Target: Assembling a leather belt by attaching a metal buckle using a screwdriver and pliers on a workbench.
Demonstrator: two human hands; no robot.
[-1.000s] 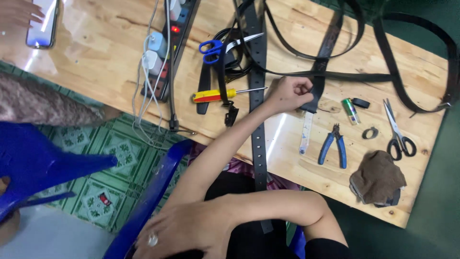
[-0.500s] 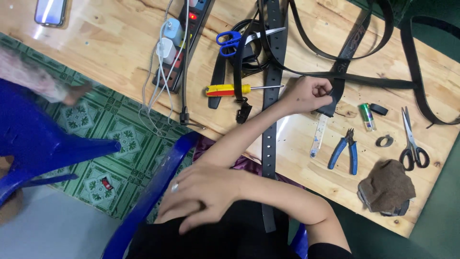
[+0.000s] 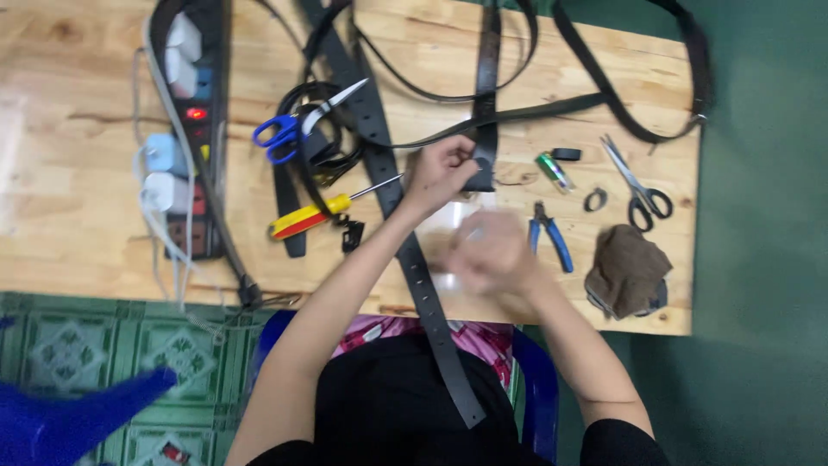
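Pale wood table (image 3: 86, 216) carries a power strip (image 3: 191, 129), blue scissors (image 3: 297, 125) and a screwdriver (image 3: 323, 211). The left hand (image 3: 440, 173) is closed, pinching a black belt (image 3: 485, 129). The right hand (image 3: 492, 259) is blurred; its grip cannot be told. Blue pliers (image 3: 550, 237) lie just beside it.

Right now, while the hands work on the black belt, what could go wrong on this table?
1. The right hand is blurred, so it is moving fast beside the blue pliers; it might knock them.
2. The left hand pinches the belt end; the blue-handled scissors lie open on tangled straps and could be dragged.
3. The long belt hangs over the table edge and may slide off.
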